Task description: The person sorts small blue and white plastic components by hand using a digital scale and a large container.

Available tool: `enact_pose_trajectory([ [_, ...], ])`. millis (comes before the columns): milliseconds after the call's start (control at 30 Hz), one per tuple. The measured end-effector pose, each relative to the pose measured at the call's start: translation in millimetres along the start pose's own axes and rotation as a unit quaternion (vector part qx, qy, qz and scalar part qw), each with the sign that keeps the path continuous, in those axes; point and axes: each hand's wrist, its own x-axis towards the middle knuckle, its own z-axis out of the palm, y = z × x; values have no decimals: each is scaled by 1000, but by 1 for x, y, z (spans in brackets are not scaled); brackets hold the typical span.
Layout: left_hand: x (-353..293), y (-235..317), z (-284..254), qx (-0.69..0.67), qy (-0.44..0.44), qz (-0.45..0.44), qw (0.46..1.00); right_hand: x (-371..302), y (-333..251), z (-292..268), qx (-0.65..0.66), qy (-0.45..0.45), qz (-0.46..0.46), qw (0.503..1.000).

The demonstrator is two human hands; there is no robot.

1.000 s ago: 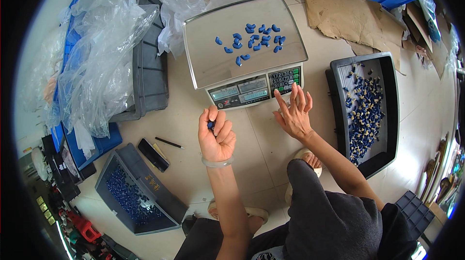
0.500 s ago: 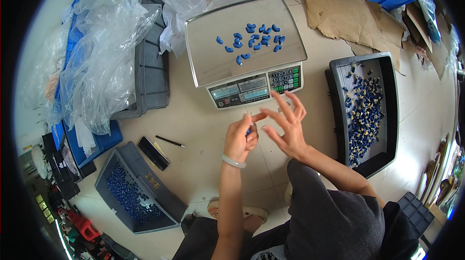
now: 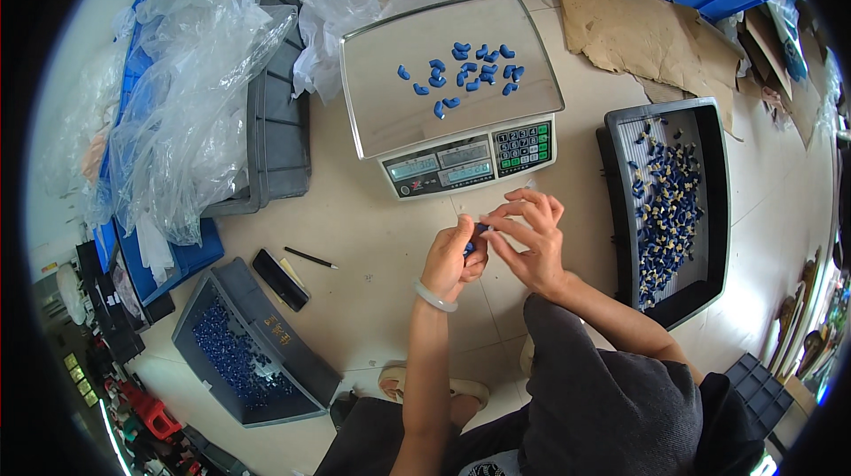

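Note:
My left hand, with a pale bangle at its wrist, is curled round a few small blue elbow-shaped pieces, mostly covered by the fingers. At its thumb tip, my right hand pinches the end of one such piece with thumb and forefinger, where something pale shows. Its other fingers are bent above. Beyond both hands stands a digital scale with a keypad and lit displays. Several blue elbow-shaped pieces lie scattered on its steel pan.
To the right, a black tray holds many blue and cream pieces. A grey bin of small blue parts sits at lower left, near a black case and a pen. Plastic sheeting covers crates at left; cardboard lies far right.
My right hand has come down and closed its fingertips at the piece in my left hand. My left hand has shifted slightly right and tilted. The pieces on the scale stay put.

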Motion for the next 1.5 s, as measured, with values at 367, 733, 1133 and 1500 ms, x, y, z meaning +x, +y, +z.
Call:
enact_pose_trajectory([
  [367, -3, 15, -30, -382, -92, 87, 916, 31, 47, -29, 280, 167, 270, 906],
  [733, 0, 19, -26, -509, -70, 230, 826, 96, 41, -21, -26, 140, 4, 990],
  [1133, 13, 32, 34, -238, -156, 247, 926, 52, -30, -17, 96, -160, -7, 982],
  [1500, 22, 35, 40, -271, -202, 228, 913, 68, -22, -32, 132, -199, 40, 970],
])
